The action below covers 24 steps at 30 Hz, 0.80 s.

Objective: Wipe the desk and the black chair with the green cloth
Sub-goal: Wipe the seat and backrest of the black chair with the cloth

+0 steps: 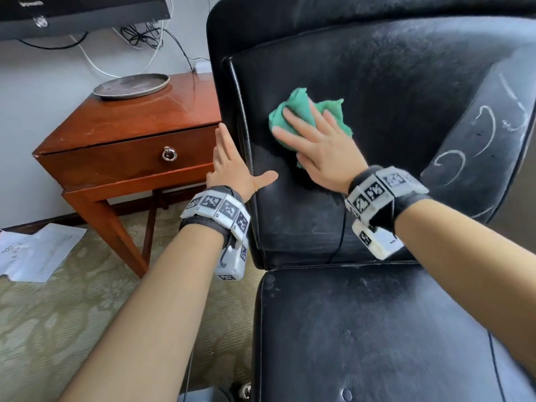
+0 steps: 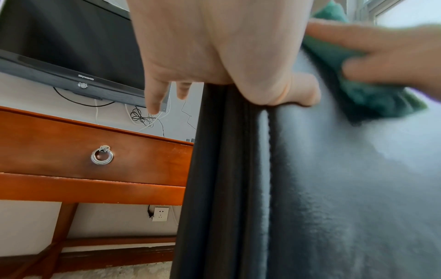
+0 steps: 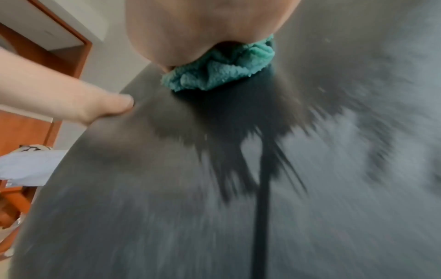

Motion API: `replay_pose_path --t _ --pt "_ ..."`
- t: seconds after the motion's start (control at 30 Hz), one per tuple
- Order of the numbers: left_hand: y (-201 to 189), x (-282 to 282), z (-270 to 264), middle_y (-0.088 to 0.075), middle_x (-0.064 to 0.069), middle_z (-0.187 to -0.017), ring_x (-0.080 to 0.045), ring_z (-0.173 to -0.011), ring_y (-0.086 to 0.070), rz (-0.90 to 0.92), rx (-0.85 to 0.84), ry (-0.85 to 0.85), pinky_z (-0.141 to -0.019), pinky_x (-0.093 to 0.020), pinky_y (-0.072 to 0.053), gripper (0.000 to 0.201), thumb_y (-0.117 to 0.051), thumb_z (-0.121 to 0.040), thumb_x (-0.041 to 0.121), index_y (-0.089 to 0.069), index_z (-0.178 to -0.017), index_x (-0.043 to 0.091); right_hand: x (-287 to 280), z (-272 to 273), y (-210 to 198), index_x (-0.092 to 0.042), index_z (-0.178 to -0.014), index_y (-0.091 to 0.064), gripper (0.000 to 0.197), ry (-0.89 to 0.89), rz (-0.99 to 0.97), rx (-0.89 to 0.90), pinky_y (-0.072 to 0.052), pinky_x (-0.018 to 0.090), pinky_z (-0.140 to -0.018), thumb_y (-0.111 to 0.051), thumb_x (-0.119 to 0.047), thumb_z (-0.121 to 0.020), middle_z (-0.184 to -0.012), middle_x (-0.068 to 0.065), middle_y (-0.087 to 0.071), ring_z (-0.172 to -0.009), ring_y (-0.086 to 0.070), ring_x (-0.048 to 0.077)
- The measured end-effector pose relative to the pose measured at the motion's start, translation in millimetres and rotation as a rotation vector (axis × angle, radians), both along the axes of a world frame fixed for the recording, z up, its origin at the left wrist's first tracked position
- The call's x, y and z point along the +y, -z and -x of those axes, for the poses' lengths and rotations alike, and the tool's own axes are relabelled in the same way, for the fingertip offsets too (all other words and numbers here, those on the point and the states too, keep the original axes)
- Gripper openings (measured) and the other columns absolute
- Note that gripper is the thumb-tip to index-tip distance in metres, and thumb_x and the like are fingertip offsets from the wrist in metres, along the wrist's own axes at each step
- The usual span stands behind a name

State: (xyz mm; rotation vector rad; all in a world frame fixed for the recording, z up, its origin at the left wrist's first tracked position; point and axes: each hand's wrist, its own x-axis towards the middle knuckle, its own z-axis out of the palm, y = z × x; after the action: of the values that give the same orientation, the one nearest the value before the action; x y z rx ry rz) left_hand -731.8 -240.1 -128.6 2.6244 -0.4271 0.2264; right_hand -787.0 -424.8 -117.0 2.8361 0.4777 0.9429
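Note:
The black leather chair (image 1: pixel 406 97) fills the right of the head view, its back dusty. A crumpled green cloth (image 1: pixel 301 103) lies against the chair back under my right hand (image 1: pixel 316 143), which presses it flat with straight fingers. In the right wrist view the cloth (image 3: pixel 219 71) bulges from beneath the palm (image 3: pixel 203 28) and a darker streak runs down the leather (image 3: pixel 238 207). My left hand (image 1: pixel 232 163) rests on the back's left edge, fingers straight along the side, thumb on the front face. The wooden desk (image 1: pixel 130 117) stands left of the chair.
A round metal plate (image 1: pixel 132 86) sits on the desk, above a drawer with a ring pull (image 1: pixel 169 154). A television (image 1: pixel 81 13) and loose cables (image 1: pixel 145 33) are on the wall behind. Papers (image 1: pixel 34 250) lie on the carpet. White scrawls mark the chair's right arm (image 1: pixel 487 126).

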Motion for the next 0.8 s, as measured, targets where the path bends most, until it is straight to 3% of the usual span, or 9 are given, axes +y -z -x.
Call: replay_pose_path --t 0.13,0.2,0.33,0.47,0.6,0.7,0.8 --pt "0.5 -2.6 -0.9 0.016 -0.005 -0.158 -0.026 -0.146 -0.009 -0.013 -0.011 -0.015 -0.107 -0.049 -0.028 0.128 -0.069 -0.072 0.059 0.024 -0.146 0.012 -20.6 28.5 47.8 -0.027 -0.143 -0.035 0.055 0.015 0.094 0.096 -0.028 0.051 -0.108 -0.036 -0.02 -0.089 -0.151 0.003 -0.035 -0.139 -0.027 0.04" --pt "-0.3 -4.1 -0.2 0.012 -0.006 -0.159 -0.028 -0.145 -0.014 0.003 -0.004 -0.011 -0.105 -0.05 -0.03 0.127 -0.07 -0.072 0.057 0.023 -0.147 0.013 -35.3 37.9 51.4 -0.026 -0.143 -0.033 0.053 0.04 0.103 0.091 -0.028 0.047 -0.109 -0.035 -0.02 -0.09 -0.15 0.003 -0.036 -0.138 -0.029 0.038" --pt "-2.4 -4.8 1.7 0.01 -0.007 -0.159 -0.03 -0.143 -0.02 0.033 0.019 -0.015 -0.104 -0.05 -0.031 0.124 -0.071 -0.074 0.052 0.023 -0.147 0.016 -68.5 45.0 10.3 -0.02 -0.144 -0.032 0.059 0.258 -0.146 -0.051 -0.03 0.048 -0.106 -0.038 -0.012 -0.086 -0.153 0.008 -0.03 -0.138 -0.026 0.042" --pt "-3.6 -5.2 2.0 0.007 -0.008 -0.159 -0.034 -0.139 -0.029 0.035 0.039 -0.018 -0.102 -0.05 -0.033 0.123 -0.071 -0.076 0.05 0.025 -0.146 0.017 -110.7 50.8 -48.6 -0.02 -0.15 -0.022 0.061 0.456 -0.359 -0.189 -0.01 0.044 -0.116 -0.036 -0.014 -0.091 -0.158 0.006 -0.013 -0.145 -0.008 0.036" --pt "-5.2 -7.5 4.1 0.005 -0.007 -0.159 -0.036 -0.134 -0.036 0.007 0.041 -0.045 -0.098 -0.049 -0.037 0.12 -0.069 -0.079 0.049 0.026 -0.146 0.017 -139.6 44.7 -86.5 -0.022 -0.152 -0.015 0.06 0.569 -0.677 -0.315 -0.003 0.042 -0.118 -0.029 -0.023 -0.094 -0.16 0.002 -0.007 -0.146 -0.001 0.03" --pt "-5.0 -7.6 3.7 0.006 -0.007 -0.159 -0.036 -0.134 -0.036 0.027 0.061 -0.042 -0.097 -0.049 -0.037 0.12 -0.069 -0.079 0.048 0.027 -0.145 0.018 -122.7 33.9 -81.8 -0.022 -0.151 -0.018 0.06 0.545 -0.68 -0.322 -0.003 0.042 -0.118 -0.031 -0.021 -0.093 -0.159 0.002 -0.009 -0.146 0.0 0.033" --pt "-5.7 -6.5 4.0 0.007 -0.007 -0.159 -0.035 -0.137 -0.031 0.039 0.081 -0.038 -0.101 -0.049 -0.034 0.12 -0.069 -0.08 0.046 0.028 -0.145 0.018 -80.7 26.7 -58.1 -0.019 -0.15 -0.022 0.064 0.41 -0.587 -0.244 -0.007 0.045 -0.116 -0.037 -0.014 -0.088 -0.159 0.005 -0.012 -0.145 -0.001 0.038"
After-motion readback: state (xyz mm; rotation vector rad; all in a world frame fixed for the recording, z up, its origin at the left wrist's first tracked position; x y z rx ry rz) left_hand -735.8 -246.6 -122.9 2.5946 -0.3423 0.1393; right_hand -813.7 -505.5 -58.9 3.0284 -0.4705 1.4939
